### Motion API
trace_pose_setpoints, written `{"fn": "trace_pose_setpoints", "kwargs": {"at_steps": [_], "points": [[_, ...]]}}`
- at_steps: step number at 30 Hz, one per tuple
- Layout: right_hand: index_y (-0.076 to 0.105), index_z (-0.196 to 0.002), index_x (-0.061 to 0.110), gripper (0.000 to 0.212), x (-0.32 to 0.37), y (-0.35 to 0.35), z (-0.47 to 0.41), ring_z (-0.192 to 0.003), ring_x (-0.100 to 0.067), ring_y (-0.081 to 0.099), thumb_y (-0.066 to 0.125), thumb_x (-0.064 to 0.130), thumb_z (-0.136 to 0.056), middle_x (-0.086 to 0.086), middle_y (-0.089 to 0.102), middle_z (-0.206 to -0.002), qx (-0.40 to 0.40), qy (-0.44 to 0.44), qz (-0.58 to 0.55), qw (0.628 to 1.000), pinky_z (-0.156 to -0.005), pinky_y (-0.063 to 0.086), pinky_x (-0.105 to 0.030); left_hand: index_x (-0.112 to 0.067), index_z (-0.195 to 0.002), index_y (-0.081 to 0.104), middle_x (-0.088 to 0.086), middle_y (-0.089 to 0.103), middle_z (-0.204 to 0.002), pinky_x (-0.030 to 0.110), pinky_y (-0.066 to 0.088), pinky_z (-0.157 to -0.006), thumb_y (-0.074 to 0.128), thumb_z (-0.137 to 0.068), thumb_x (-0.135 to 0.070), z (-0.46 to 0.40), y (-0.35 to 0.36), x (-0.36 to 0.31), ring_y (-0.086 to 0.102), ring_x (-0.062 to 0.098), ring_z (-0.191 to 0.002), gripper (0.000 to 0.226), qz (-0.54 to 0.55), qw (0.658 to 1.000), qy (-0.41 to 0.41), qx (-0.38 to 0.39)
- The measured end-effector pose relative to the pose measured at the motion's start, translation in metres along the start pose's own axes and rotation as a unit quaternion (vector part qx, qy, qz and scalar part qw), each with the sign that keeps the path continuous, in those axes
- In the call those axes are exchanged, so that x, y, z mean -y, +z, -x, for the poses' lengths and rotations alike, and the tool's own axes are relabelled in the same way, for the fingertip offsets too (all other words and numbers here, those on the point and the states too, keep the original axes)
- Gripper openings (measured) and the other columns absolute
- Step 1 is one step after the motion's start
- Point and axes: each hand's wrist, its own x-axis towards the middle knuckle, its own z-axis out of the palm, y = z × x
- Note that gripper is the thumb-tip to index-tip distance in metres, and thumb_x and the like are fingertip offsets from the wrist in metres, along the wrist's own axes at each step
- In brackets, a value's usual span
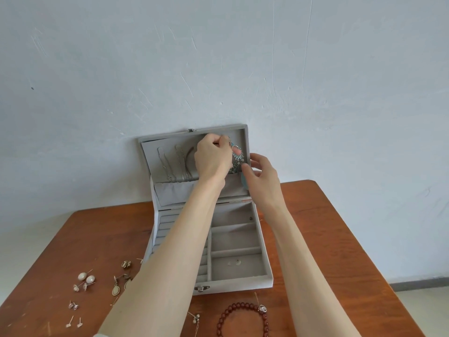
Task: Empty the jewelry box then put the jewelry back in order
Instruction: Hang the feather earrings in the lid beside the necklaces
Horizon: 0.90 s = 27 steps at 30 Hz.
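Observation:
A grey velvet jewelry box (263, 268) stands open on a wooden table, its lid (170, 142) upright against the wall. Thin chains (181, 164) hang inside the lid at the left. My left hand (212, 158) pinches the top of a turquoise beaded necklace (237, 156) at the lid's upper right. Just right of it, my right hand (263, 177) has its fingers spread, with the fingertips touching the necklace's lower part and its blue pendant (243, 183). The box's right compartments hold only two small pieces (234, 262).
Several earrings lie on the table (340, 227) left of the box, among them a pearl pair (86, 278) and oval drops (116, 289). A dark red bead bracelet (240, 321) and a small chain (196, 322) lie in front of the box. The white wall rises directly behind the box.

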Motion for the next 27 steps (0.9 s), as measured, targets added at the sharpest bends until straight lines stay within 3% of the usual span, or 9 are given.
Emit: {"fn": "trace_pose_setpoints", "kwargs": {"at_steps": [4,9,13,17,22,27], "points": [[0.046,-0.130,0.018,0.037,-0.001,-0.001,-0.001,-0.110,-0.017,0.054,0.046,0.021,-0.094,0.001,0.055,-0.125,0.003,0.000,-0.003,1.000,-0.095,0.044,-0.033,-0.013,-0.070,0.049,0.002,0.066,-0.061,0.015,0.024,-0.034,0.042,-0.092,-0.011,0.001,0.003,-0.009,0.035,0.012,-0.030,0.023,0.061,0.997,-0.052,-0.009],[0.045,-0.131,0.020,0.037,0.000,-0.002,0.000,-0.115,-0.016,0.051,0.046,0.024,-0.095,0.000,0.053,-0.128,0.009,0.004,-0.007,1.000,-0.100,0.042,-0.037,-0.012,-0.071,0.057,-0.004,0.062,-0.055,0.021,0.038,-0.048,0.044,-0.090,-0.014,0.002,-0.002,-0.007,0.039,0.005,-0.025,0.023,-0.052,0.999,-0.002,-0.011],[0.044,-0.132,0.019,0.037,0.001,-0.003,0.001,-0.105,-0.013,0.052,0.045,0.023,-0.095,0.001,0.053,-0.125,0.015,0.002,-0.012,1.000,-0.098,0.044,-0.037,-0.015,-0.057,0.058,-0.004,0.063,-0.054,0.029,0.053,-0.066,0.048,-0.088,-0.016,0.005,-0.007,-0.001,0.048,0.012,-0.042,0.033,-0.115,0.993,0.029,-0.009],[0.044,-0.132,0.019,0.037,0.000,-0.003,0.001,-0.102,-0.011,0.051,0.045,0.023,-0.095,0.004,0.052,-0.120,0.017,0.003,-0.017,1.000,-0.097,0.045,-0.035,-0.017,-0.056,0.063,-0.007,0.063,-0.056,0.024,0.047,-0.068,0.054,-0.087,-0.023,0.010,-0.008,0.003,0.049,0.007,-0.052,0.033,-0.109,0.994,0.028,-0.014],[0.043,-0.133,0.018,0.036,-0.002,-0.004,0.001,-0.097,-0.010,0.049,0.039,0.018,-0.097,0.007,0.050,-0.112,0.024,0.009,-0.006,1.000,-0.089,0.042,-0.027,-0.007,-0.068,0.071,0.004,0.067,-0.064,0.023,0.044,-0.065,0.063,-0.083,-0.020,0.023,-0.007,0.010,0.055,0.013,-0.063,0.022,-0.075,0.995,0.050,-0.029],[0.042,-0.130,0.019,0.034,-0.005,0.000,0.002,-0.098,-0.016,0.055,0.042,0.017,-0.095,0.001,0.052,-0.122,-0.006,-0.016,0.006,1.000,-0.088,0.044,-0.032,-0.009,-0.080,0.074,-0.007,0.062,-0.061,0.025,0.046,-0.075,0.065,-0.082,-0.015,0.023,-0.005,0.011,0.056,0.010,-0.068,0.011,-0.025,0.997,0.026,-0.063]]}}
